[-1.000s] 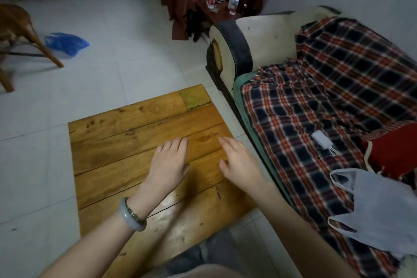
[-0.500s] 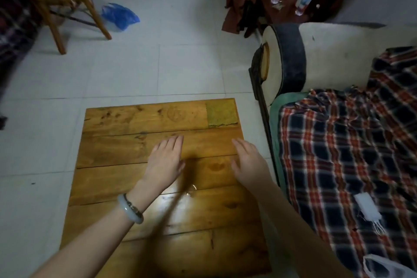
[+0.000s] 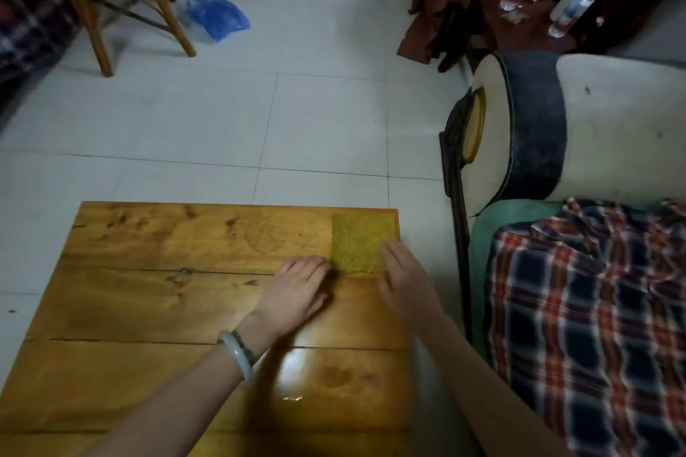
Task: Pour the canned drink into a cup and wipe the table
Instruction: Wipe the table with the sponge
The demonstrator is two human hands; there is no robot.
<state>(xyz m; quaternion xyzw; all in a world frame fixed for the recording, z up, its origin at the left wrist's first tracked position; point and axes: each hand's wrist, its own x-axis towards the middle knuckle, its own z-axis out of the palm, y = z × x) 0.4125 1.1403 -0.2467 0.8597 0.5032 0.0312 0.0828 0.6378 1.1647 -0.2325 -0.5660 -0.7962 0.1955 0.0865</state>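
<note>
Fig.: desk (image 3: 148,271), head view. Yellow-green cloth (image 3: 356,245) lies flat on the far-right corner. Vs. 0.5 s ago, both grips have moved fwd & right from mid-desk to the cloth. Left grip (image 3: 297,289): palm down, fingers loosely bent, tips at cloth's near-left edge, holding nothing. Right grip (image 3: 404,278): fingers straight, over cloth's near-right corner, blurred, clasping nothing. Bracelet (image 3: 237,354) on left wrist. Plaid blanket (image 3: 594,308) at right.
</note>
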